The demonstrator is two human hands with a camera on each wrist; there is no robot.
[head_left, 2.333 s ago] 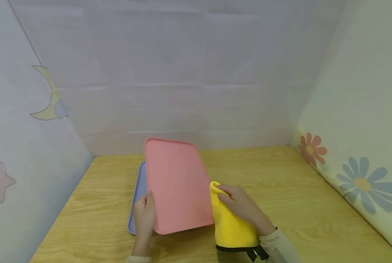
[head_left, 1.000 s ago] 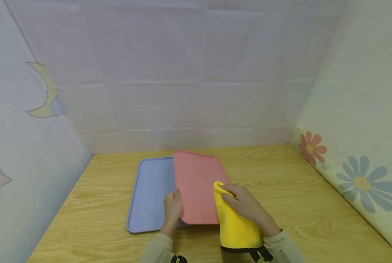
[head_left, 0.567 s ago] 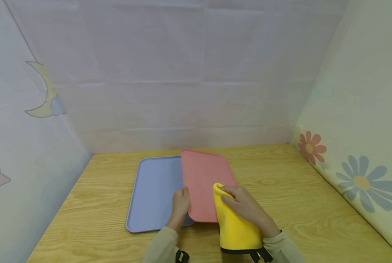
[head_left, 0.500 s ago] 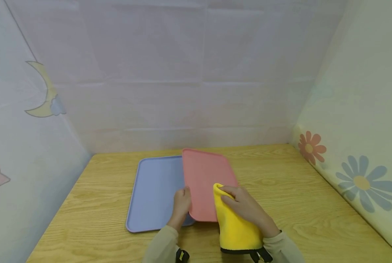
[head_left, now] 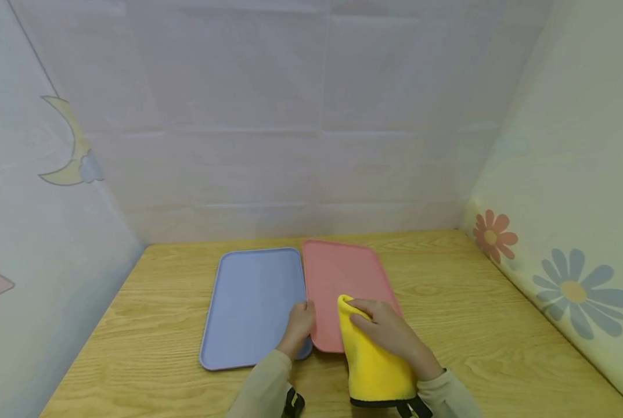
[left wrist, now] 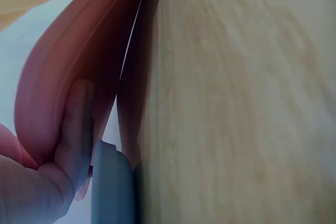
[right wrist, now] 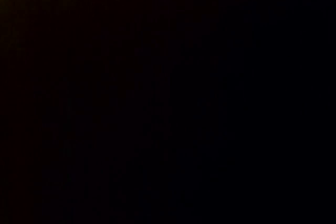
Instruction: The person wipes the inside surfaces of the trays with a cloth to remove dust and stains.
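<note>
My left hand (head_left: pixel 302 320) grips the left edge of a pink tray (head_left: pixel 342 270), right of a blue tray (head_left: pixel 256 307) lying on the table. In the left wrist view, fingers (left wrist: pixel 76 129) reach beneath the raised side of the pink tray (left wrist: pixel 47 87), with a narrow gap above the wood. The blue tray's rim (left wrist: pixel 111 187) shows beside them. A yellow cloth (head_left: pixel 376 371) with a black hem hangs from my right hand (head_left: pixel 386 328), pinched between thumb and fingers, and hides the pink tray's near right part. The right wrist view is almost black.
The wooden table (head_left: pixel 478 307) extends on both sides of the trays. A pale sheet (head_left: pixel 238 128) hangs along its back edge. Printed sheets with a moon (head_left: pixel 73 148) and flowers (head_left: pixel 573 291) stand at the left and right.
My left hand has carried the pink tray rightward and down, from overlapping the blue tray to beside it. The blue tray is now almost fully uncovered. My right hand still holds the cloth.
</note>
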